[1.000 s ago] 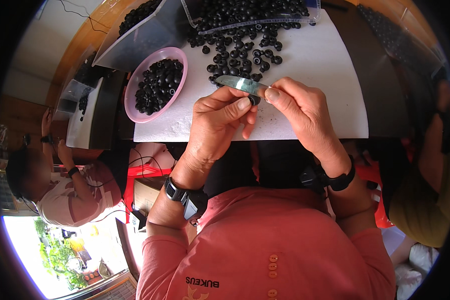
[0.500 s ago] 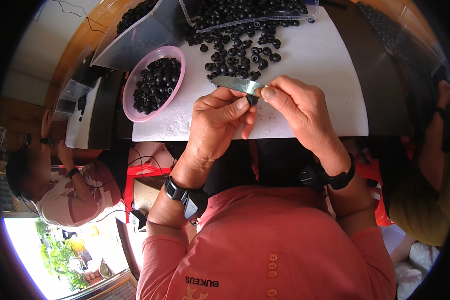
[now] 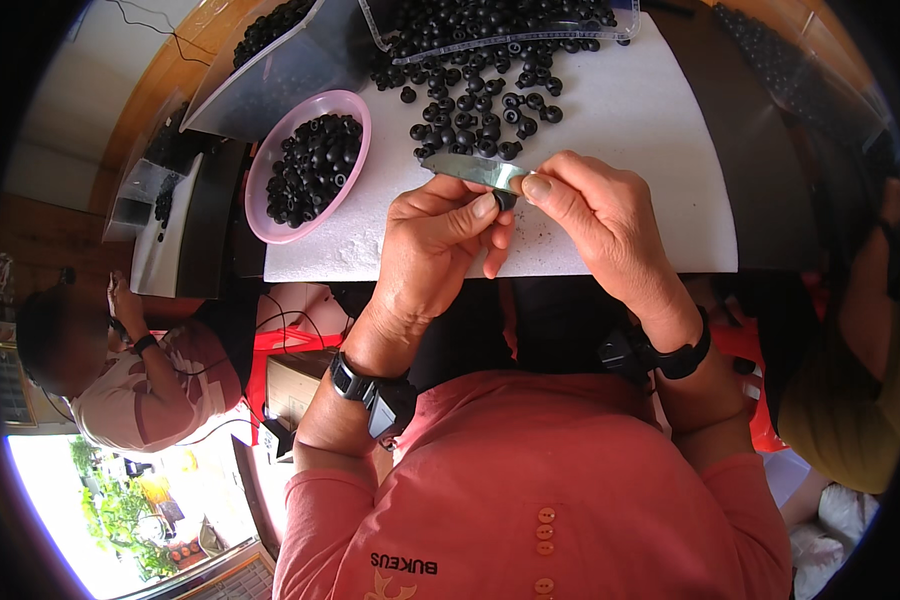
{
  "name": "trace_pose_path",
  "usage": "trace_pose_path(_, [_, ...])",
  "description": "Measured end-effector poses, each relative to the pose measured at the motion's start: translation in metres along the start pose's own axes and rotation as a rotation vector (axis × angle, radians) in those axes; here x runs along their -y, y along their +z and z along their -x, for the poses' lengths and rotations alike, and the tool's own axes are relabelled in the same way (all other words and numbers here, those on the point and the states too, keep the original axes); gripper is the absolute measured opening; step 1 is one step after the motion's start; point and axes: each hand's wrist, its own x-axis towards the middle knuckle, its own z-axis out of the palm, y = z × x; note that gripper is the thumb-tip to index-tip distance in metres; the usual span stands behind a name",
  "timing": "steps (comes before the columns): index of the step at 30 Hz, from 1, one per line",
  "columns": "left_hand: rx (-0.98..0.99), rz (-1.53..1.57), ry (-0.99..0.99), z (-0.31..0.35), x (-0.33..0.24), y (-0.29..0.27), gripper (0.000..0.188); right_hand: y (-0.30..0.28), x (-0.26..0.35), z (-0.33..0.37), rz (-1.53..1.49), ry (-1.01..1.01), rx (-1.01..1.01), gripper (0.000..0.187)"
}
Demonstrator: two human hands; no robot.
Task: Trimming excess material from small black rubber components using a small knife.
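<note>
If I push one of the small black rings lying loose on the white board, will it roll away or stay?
The loose black rings mostly lie flat on the white board, so a pushed one would probably slide. Tipped on edge, its round shape could let it roll. They look small and probably light, like those heaped in the pink bowl.

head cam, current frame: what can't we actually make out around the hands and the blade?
- Small black piece, head view: mostly covered by the left hand fingertips and the metal blade; shape unclear.
- Blade's handle end: hidden inside the right hand.
- Clear tray of black rings: cut off by the top edge.
- Pink bowl contents: too small to tell apart.
</note>
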Motion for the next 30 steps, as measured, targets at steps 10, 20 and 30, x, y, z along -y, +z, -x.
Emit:
trace_pose_path(10, [-0.007,0.015,-0.02,-0.001,0.0,0.0,0.014,0.0,0.001,0.0,0.02,-0.012,-0.003,0.027])
trace_pose_path(20, [-0.037,0.0,0.016,-0.001,0.002,0.009,0.011,0.001,0.001,-0.001,0.04,0.015,-0.012,0.027])
trace_pose_path(30, [-0.047,0.027,0.084,-0.002,0.008,0.012,0.007,0.002,0.003,-0.001,0.022,0.051,-0.025,0.028])
